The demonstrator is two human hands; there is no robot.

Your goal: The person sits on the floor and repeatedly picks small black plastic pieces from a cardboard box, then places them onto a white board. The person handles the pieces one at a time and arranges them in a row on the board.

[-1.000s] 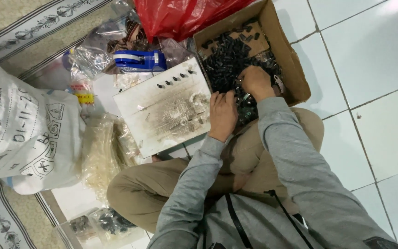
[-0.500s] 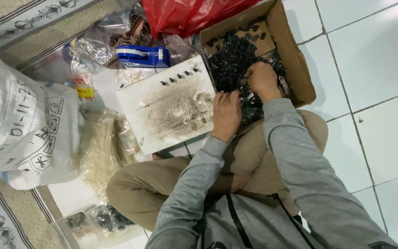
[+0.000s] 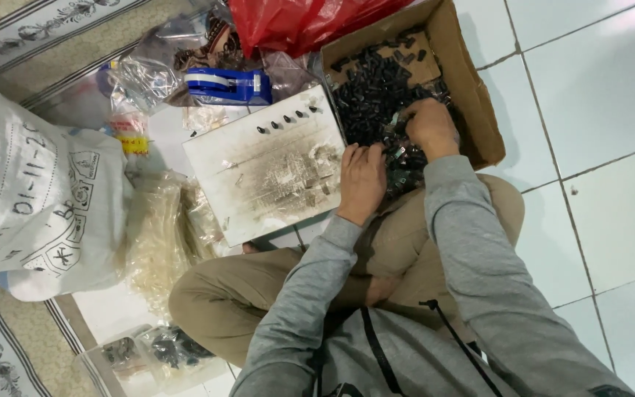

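I sit cross-legged on a tiled floor. A cardboard box (image 3: 472, 88) holds a heap of small black parts (image 3: 376, 92). My right hand (image 3: 429, 126) is curled down into that heap, fingers buried among the parts. My left hand (image 3: 361, 180) rests at the box's near edge, fingers bent over a few parts beside a worn white board (image 3: 266, 165). Several small black parts (image 3: 284, 120) stand in a row along the board's far edge. What either hand actually grips is hidden by the fingers.
A blue tape dispenser (image 3: 229, 84) lies beyond the board, with a red plastic bag (image 3: 295, 22) behind it. A large white sack (image 3: 31, 198) fills the left side. Clear bags of pale pieces (image 3: 159, 235) and dark parts (image 3: 163, 349) lie by my knee.
Both hands stay at the box; the right hand has shifted slightly within the heap. The view has drifted a little.
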